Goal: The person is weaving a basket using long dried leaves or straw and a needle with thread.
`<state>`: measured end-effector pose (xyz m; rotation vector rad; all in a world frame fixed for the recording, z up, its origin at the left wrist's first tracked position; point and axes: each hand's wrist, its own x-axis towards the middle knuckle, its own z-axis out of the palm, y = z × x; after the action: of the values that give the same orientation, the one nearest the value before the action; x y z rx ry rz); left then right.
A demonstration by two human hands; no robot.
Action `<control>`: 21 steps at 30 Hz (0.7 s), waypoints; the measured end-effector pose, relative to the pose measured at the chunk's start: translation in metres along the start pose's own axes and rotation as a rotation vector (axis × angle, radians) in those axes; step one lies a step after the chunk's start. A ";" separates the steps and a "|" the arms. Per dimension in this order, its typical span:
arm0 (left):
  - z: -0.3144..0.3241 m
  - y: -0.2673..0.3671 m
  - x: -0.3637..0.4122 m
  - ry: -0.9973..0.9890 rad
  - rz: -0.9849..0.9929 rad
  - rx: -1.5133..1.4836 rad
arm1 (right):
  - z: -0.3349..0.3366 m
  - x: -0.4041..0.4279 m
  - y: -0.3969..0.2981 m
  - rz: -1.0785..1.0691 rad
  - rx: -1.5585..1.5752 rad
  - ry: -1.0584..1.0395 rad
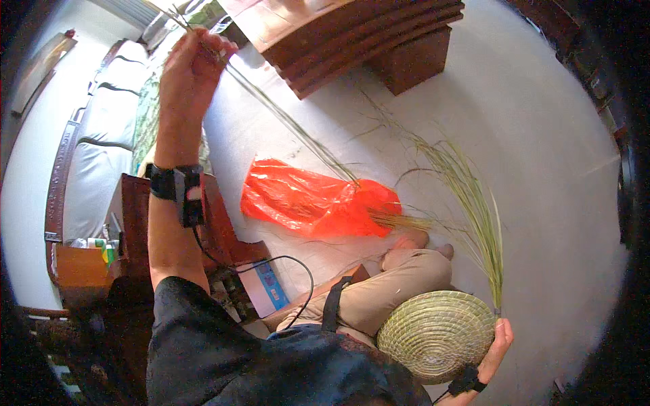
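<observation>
My left hand [198, 56] is raised at the upper left, closed around a few long grass strands [294, 127]. Their short ends stick out above the fist, and the rest slopes down to a red plastic bag [299, 198] on the floor. At the lower right, my right hand [500, 337] grips the edge of a round coiled grass basket or mat [436, 335] beside my bent leg. A long sheaf of green grass [477, 213] rises from its rim at my fingertips, fanning out over the floor. More dry stalks [401, 220] poke out of the bag's mouth.
Brown wooden furniture [355, 35] stands at the top, above the pale floor [548, 177]. A sofa with pale cushions [109, 116] lines the left wall. A blue and white box [264, 286] lies left of my legs; a black cable [304, 269] hangs from my left wrist strap.
</observation>
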<state>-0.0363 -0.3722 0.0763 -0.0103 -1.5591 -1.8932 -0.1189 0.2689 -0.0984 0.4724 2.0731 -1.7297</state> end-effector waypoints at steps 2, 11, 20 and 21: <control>0.000 0.069 0.019 -0.166 0.097 0.127 | 0.000 0.003 -0.005 -0.027 -0.006 -0.101; 0.115 0.163 0.050 0.057 0.887 1.509 | 0.012 -0.006 -0.016 -0.077 -0.021 -0.159; 0.048 0.027 -0.191 -1.790 0.519 2.549 | 0.005 0.015 0.008 -0.034 -0.028 -0.187; 0.044 0.022 -0.206 -1.697 0.383 2.518 | 0.004 0.014 0.009 -0.016 -0.048 -0.186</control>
<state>0.1162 -0.2347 0.0229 0.5519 2.2306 -1.3990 -0.1263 0.2670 -0.1131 0.2702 1.9855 -1.6613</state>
